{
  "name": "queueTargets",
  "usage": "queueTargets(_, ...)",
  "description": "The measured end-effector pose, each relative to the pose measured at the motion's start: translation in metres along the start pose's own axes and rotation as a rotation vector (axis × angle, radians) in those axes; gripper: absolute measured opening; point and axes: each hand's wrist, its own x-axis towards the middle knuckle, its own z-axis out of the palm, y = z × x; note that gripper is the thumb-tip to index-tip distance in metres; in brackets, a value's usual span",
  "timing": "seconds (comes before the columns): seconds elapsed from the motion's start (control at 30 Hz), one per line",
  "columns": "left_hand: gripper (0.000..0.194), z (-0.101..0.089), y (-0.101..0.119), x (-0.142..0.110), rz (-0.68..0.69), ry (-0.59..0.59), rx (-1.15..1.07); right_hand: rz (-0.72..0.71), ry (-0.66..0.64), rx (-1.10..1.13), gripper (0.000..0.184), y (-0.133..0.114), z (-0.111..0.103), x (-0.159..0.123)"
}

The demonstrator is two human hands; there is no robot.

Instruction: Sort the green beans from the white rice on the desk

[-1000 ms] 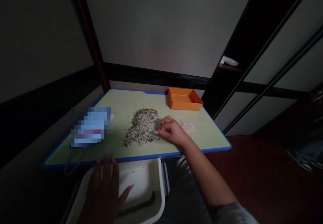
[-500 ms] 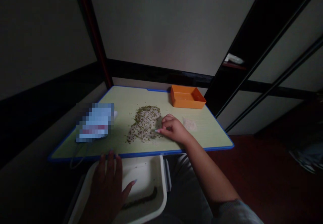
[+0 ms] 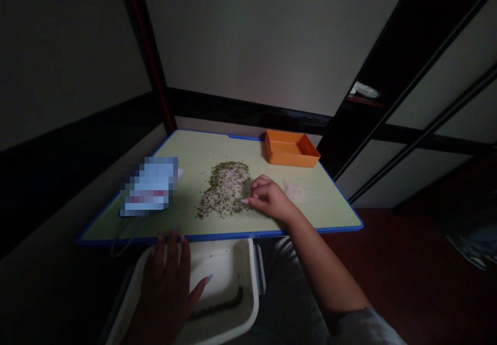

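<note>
A loose pile of mixed small grains (image 3: 225, 187), dark green bean-like ones among whitish rice-like ones, is spread on the pale tabletop (image 3: 194, 151). At the pile's right edge is my right hand (image 3: 269, 197), fingers curled and thumb pointing left into the grains; anything between the fingertips is too small to see. A smaller whitish heap (image 3: 295, 190) lies just right of that hand. My left hand (image 3: 166, 272) is over the white tub (image 3: 254, 283) below the table's front edge, its fingers stretched and thumb apart, holding nothing. Dark grains form a curved line along the tub's bottom.
At the table's back right stands an orange open box (image 3: 291, 158). A light blue, pixelated item (image 3: 149, 187) with a thin cord lies on the left. Panelled walls (image 3: 248, 39) close in behind the table, and reddish floor (image 3: 388, 262) shows at right.
The whole view has shifted slightly, so the table and tub appear a little higher and further right. Both hands keep nearly the same pose and place over the pile and tub.
</note>
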Motion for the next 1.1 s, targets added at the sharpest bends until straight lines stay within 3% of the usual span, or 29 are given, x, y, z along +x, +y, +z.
queueTargets(0.57,0.085,-0.001,0.001,0.001,0.009,0.007,-0.009,-0.11,0.013,-0.026,0.047,0.001,0.004,0.002)
queueTargets(1.1,0.084,-0.001,0.002,0.001,-0.016,0.007,-0.023,-0.12,-0.08,-0.106,0.045,-0.007,0.003,0.011)
